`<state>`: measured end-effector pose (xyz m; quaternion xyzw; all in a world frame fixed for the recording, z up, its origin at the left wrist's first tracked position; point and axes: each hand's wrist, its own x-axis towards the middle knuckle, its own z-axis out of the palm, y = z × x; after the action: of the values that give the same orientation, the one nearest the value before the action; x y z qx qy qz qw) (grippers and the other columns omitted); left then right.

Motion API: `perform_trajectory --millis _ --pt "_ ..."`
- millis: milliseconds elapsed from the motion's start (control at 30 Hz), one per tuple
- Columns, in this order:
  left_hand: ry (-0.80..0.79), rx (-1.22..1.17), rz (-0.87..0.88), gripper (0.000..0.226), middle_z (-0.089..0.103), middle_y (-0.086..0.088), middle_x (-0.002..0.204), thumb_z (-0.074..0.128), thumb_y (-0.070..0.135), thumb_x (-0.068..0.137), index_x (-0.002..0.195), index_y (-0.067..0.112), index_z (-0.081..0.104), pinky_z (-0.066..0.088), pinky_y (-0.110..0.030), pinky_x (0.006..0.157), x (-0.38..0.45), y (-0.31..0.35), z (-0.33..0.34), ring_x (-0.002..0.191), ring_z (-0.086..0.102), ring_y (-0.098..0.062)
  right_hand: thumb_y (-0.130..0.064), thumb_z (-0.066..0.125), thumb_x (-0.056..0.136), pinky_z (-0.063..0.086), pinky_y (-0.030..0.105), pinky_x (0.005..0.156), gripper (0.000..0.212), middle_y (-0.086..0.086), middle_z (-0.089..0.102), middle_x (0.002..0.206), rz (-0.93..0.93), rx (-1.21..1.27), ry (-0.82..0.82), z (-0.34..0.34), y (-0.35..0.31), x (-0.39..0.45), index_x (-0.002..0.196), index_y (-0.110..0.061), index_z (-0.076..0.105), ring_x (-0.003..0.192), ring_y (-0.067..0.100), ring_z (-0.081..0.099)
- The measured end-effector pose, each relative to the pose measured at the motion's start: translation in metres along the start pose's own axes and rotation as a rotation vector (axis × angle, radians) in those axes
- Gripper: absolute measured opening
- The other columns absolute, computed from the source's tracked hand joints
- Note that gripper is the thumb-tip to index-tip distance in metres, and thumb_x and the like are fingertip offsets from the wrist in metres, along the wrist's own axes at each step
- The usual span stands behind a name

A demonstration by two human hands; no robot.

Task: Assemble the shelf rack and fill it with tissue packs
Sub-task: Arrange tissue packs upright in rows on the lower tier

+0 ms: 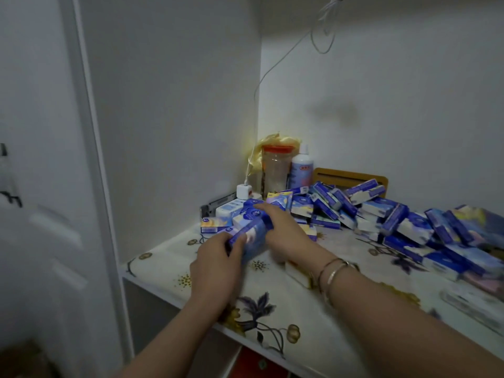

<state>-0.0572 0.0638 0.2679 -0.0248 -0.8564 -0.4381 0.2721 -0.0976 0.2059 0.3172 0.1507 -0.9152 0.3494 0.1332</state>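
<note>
Head view: left hand (pixel 215 257) and right hand (pixel 283 230) clasp a blue tissue-pack bundle (pixel 249 236) on the floral counter (pixel 272 309). Risk: loose packs slipping from the grip, toppling the heap (pixel 395 222) alongside.

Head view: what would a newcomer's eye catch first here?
First, the heap of blue tissue packs spilling across the right of the flower-patterned tabletop. Next, both hands at centre: the left hand grips a row of packs and the right hand steadies its far end. In the corner stands a red-lidded jar beside a white bottle.
</note>
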Motion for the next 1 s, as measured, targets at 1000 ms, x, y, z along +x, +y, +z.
perform_trajectory --millis 1000 --pt "-0.189 -0.170 -0.068 0.038 0.054 -0.006 0.074 0.045 0.039 0.098 0.076 0.009 0.052 0.032 -0.032 0.060 -0.016 0.062 -0.007 0.071 0.048 -0.021 -0.038 0.063 0.087 0.044 0.032 0.073 0.028 0.003 0.047 0.107 -0.005 -0.071 0.576 -0.080 -0.002 -0.111 0.107 -0.018 0.060 0.089 0.016 0.052"
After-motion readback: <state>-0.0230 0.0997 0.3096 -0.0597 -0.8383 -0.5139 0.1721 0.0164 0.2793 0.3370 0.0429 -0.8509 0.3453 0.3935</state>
